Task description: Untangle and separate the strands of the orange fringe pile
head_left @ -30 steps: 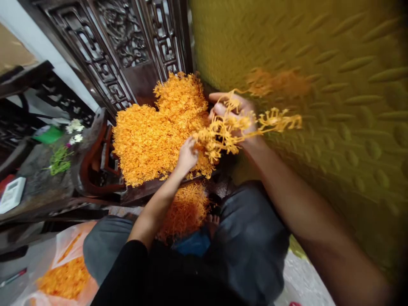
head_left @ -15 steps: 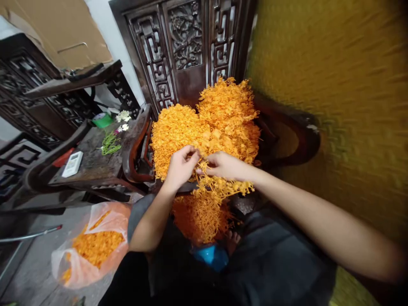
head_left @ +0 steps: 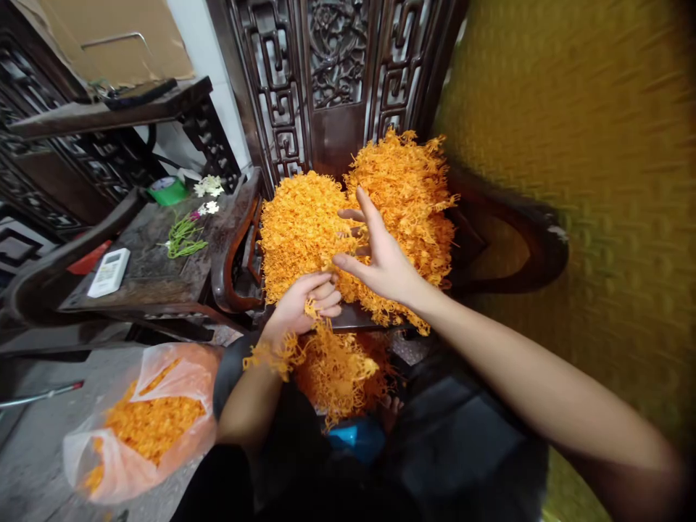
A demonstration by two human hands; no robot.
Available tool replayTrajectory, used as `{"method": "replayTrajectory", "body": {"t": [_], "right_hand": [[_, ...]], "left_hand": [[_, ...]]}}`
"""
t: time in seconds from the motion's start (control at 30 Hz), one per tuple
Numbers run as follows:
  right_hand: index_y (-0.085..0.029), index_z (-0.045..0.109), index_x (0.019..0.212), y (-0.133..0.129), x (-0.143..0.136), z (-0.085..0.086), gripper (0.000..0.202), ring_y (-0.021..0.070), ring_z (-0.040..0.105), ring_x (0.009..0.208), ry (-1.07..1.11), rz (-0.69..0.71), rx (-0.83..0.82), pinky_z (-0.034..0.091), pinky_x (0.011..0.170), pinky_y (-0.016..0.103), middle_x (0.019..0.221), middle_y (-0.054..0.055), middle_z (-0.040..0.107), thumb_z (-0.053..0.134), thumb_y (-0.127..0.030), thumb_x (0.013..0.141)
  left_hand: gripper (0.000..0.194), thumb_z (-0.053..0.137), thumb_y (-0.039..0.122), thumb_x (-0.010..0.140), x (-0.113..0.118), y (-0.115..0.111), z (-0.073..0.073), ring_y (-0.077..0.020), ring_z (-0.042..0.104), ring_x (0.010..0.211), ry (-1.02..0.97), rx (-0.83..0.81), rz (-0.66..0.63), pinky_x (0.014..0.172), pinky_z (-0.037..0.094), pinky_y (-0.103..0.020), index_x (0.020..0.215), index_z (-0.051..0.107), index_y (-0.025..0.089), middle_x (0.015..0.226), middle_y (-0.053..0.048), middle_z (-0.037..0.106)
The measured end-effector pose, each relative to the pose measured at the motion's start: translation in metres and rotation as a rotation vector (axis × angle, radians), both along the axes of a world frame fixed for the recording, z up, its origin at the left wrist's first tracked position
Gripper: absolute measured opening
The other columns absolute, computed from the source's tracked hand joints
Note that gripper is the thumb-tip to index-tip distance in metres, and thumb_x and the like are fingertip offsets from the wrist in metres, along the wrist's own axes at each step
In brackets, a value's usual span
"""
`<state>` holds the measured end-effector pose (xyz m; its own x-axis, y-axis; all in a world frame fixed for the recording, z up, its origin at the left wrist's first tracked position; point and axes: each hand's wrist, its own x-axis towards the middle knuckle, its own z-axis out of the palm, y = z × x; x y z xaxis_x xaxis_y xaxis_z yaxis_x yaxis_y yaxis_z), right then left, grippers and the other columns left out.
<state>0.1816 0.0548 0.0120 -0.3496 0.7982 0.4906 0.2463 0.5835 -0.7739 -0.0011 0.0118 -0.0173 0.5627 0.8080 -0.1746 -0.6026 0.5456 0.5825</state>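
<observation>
My left hand is closed, with orange stringy pieces hanging from its fingers and trailing over the wrist. Just above and to the right of it, my right hand is open, its fingers spread and nothing seen in them. Behind both hands two orange heaps stand on a dark wooden chair: a finer, rounded heap on the left and a taller, looser heap of strands on the right. More orange strands lie lower down, between my knees.
A small dark table on the left holds a green tape roll, white flowers, green stems and a white remote. A plastic bag of orange pieces sits on the floor. Something blue lies below the strands.
My hands, close together before, have parted. The right one has opened and risen; the left has dropped slightly, carrying orange strands down and left. The view has shifted a little.
</observation>
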Motion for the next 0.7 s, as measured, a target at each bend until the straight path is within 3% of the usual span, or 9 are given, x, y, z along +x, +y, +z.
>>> {"method": "replayTrajectory", "body": {"t": [0.07, 0.13, 0.2, 0.27, 0.4, 0.5, 0.6, 0.7], "right_hand": [[-0.030, 0.018, 0.166, 0.005, -0.005, 0.003, 0.083, 0.0261, 0.063, 0.112, 0.008, -0.024, 0.033, 0.058, 0.086, 0.041, 0.144, 0.013, 0.057, 0.060, -0.050, 0.097], [-0.027, 0.039, 0.158, 0.010, -0.009, 0.006, 0.059, 0.0220, 0.065, 0.099, 0.016, -0.026, 0.051, 0.056, 0.085, 0.040, 0.125, 0.011, 0.068, 0.049, -0.046, 0.103], [-0.022, 0.062, 0.137, 0.015, -0.010, 0.011, 0.042, 0.0191, 0.065, 0.088, -0.018, -0.018, 0.082, 0.053, 0.084, 0.038, 0.107, 0.008, 0.072, 0.046, -0.045, 0.105], [-0.019, 0.073, 0.114, 0.020, -0.009, 0.015, 0.037, 0.0181, 0.063, 0.084, -0.130, 0.008, 0.145, 0.049, 0.081, 0.035, 0.097, 0.007, 0.071, 0.055, -0.049, 0.101], [-0.016, 0.072, 0.089, 0.030, -0.001, 0.020, 0.041, 0.0167, 0.057, 0.078, -0.440, 0.093, 0.216, 0.041, 0.074, 0.031, 0.086, 0.007, 0.065, 0.062, -0.055, 0.096], [-0.017, 0.063, 0.077, 0.035, 0.004, 0.020, 0.044, 0.0134, 0.047, 0.063, -0.573, 0.023, 0.133, 0.033, 0.065, 0.029, 0.069, 0.003, 0.057, 0.052, -0.052, 0.101], [-0.018, 0.063, 0.078, 0.038, 0.007, 0.019, 0.044, 0.0125, 0.042, 0.058, -0.657, -0.009, 0.116, 0.027, 0.063, 0.030, 0.065, 0.001, 0.056, 0.051, -0.053, 0.102], [-0.018, 0.065, 0.084, 0.040, 0.010, 0.016, 0.043, 0.0142, 0.050, 0.067, -0.679, 0.154, 0.149, 0.031, 0.067, 0.030, 0.077, 0.004, 0.064, 0.051, -0.055, 0.101]], "left_hand": [[0.024, 0.049, 0.019, 0.100, -0.003, 0.000, -0.003, -0.0060, 0.021, 0.040, -0.015, -0.042, -0.058, 0.044, 0.029, -0.017, 0.085, 0.066, 0.011, 0.050, 0.011, 0.015], [0.026, 0.047, 0.019, 0.102, -0.005, 0.000, -0.006, -0.0058, 0.020, 0.040, -0.025, -0.077, -0.088, 0.044, 0.030, -0.016, 0.085, 0.065, 0.010, 0.050, 0.011, 0.014], [0.027, 0.046, 0.020, 0.102, -0.007, 0.000, -0.009, -0.0060, 0.019, 0.040, -0.018, -0.091, -0.098, 0.044, 0.030, -0.017, 0.083, 0.064, 0.011, 0.050, 0.011, 0.014], [0.026, 0.047, 0.020, 0.101, -0.009, 0.001, -0.011, -0.0064, 0.018, 0.041, 0.014, -0.080, -0.093, 0.043, 0.031, -0.017, 0.082, 0.064, 0.011, 0.049, 0.011, 0.013], [0.020, 0.055, 0.022, 0.096, -0.014, 0.001, -0.015, -0.0064, 0.019, 0.041, 0.134, -0.019, -0.059, 0.043, 0.029, -0.018, 0.080, 0.063, 0.012, 0.048, 0.011, 0.016], [0.017, 0.062, 0.024, 0.093, -0.016, -0.002, -0.019, -0.0059, 0.022, 0.042, 0.221, 0.030, -0.019, 0.043, 0.028, -0.018, 0.082, 0.062, 0.012, 0.048, 0.011, 0.020], [0.018, 0.067, 0.029, 0.091, -0.017, -0.005, -0.022, -0.0058, 0.025, 0.043, 0.301, 0.070, 0.017, 0.043, 0.026, -0.018, 0.082, 0.062, 0.013, 0.049, 0.011, 0.024], [0.021, 0.070, 0.032, 0.088, -0.017, -0.006, -0.025, -0.0058, 0.027, 0.043, 0.349, 0.080, 0.022, 0.043, 0.025, -0.018, 0.081, 0.062, 0.014, 0.050, 0.011, 0.025]]}}
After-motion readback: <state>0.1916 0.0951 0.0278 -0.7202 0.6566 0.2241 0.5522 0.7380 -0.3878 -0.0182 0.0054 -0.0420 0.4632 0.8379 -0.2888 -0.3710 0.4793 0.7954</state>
